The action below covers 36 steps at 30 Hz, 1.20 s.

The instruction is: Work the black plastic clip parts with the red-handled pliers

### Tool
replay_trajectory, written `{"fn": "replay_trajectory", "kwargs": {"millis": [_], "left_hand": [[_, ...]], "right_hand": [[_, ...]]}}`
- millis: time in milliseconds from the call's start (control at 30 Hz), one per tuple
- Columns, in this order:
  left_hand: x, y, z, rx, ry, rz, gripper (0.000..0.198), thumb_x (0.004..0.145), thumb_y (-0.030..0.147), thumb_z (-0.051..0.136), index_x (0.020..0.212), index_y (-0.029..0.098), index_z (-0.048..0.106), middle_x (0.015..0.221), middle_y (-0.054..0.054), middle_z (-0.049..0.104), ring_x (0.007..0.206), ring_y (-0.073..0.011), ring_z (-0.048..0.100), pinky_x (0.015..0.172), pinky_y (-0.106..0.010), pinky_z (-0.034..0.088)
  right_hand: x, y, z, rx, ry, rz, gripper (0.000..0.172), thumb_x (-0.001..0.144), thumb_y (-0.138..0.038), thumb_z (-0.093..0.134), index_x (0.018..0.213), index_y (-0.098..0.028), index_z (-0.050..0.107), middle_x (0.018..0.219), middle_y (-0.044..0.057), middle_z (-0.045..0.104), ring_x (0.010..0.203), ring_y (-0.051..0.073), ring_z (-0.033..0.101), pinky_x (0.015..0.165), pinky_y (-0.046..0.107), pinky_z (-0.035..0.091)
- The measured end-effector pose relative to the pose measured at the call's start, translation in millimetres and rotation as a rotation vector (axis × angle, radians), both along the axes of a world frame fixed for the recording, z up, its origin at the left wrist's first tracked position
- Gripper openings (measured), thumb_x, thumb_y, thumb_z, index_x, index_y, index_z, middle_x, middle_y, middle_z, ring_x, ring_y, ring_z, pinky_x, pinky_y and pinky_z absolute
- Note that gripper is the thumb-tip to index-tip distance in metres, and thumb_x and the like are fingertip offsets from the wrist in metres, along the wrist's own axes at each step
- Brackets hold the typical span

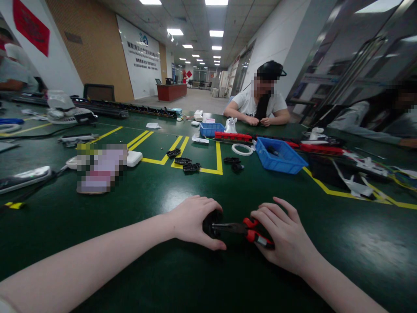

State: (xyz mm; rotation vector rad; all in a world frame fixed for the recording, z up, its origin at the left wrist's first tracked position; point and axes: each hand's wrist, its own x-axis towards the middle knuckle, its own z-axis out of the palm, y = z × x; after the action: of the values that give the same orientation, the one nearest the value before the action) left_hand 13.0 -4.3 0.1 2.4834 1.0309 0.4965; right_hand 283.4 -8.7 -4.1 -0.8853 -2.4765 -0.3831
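My left hand (193,221) is curled round a small black part (211,224) that rests on the green table (163,182). My right hand (286,237) grips a pair of pliers with red-and-black handles (257,232). The pliers' dark jaws (228,227) point left and reach into the black part. Both hands lie low on the table near its front edge. Most of the black part is hidden by my left fingers.
Several loose black parts (187,163) lie by yellow floor-style tape lines (219,161). A blue bin (279,155) and a white ring (243,149) sit beyond. A person in a white shirt (259,104) sits across; another person's sleeve (374,126) is at right.
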Motion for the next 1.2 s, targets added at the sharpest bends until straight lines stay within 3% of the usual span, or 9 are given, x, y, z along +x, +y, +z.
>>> {"fn": "replay_trajectory", "kwargs": {"millis": [1200], "left_hand": [[0.1, 0.3, -1.9, 0.086, 0.072, -0.014, 0.065, 0.067, 0.072, 0.068, 0.104, 0.020, 0.060, 0.095, -0.004, 0.065, 0.085, -0.0234, 0.062, 0.076, -0.034, 0.045]], "right_hand": [[-0.6, 2.2, 1.5, 0.022, 0.003, -0.006, 0.028, 0.075, -0.023, 0.054, 0.102, -0.021, 0.059, 0.095, 0.007, 0.069, 0.096, 0.025, 0.061, 0.104, 0.048, 0.030]]}}
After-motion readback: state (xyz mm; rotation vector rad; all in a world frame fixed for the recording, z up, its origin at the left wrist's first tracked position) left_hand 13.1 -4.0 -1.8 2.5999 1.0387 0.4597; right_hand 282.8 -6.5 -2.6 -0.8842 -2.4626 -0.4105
